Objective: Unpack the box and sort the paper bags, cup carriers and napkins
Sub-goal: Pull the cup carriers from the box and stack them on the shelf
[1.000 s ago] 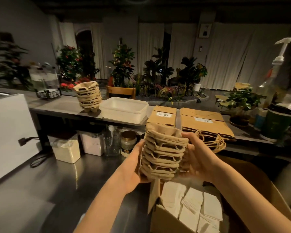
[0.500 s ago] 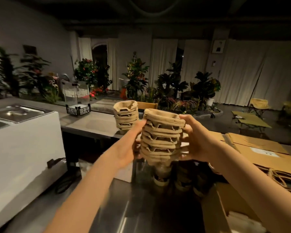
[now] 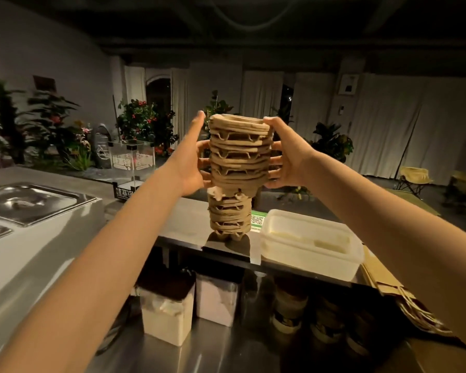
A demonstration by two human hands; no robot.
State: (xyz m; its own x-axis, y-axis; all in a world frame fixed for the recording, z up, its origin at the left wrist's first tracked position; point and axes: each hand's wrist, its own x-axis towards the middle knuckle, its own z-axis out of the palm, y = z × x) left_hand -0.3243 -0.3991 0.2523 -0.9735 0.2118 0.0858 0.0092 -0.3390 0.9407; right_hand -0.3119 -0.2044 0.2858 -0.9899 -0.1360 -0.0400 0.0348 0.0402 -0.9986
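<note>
left grip [image 3: 191,162], right grip [image 3: 285,154]: both clasp cup carriers [image 3: 240,154] | brown ridged pulp, nested upright | second stack [image 3: 229,216] just below

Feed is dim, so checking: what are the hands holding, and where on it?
Both hold one stack of cup carriers by its sides: left hand on the left side, right hand on the right, fingers curled round it.

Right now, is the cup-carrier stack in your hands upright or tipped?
Upright: the held stack stands level between the left hand and right hand, over the counter stack. Whether they touch, cannot tell.
</note>
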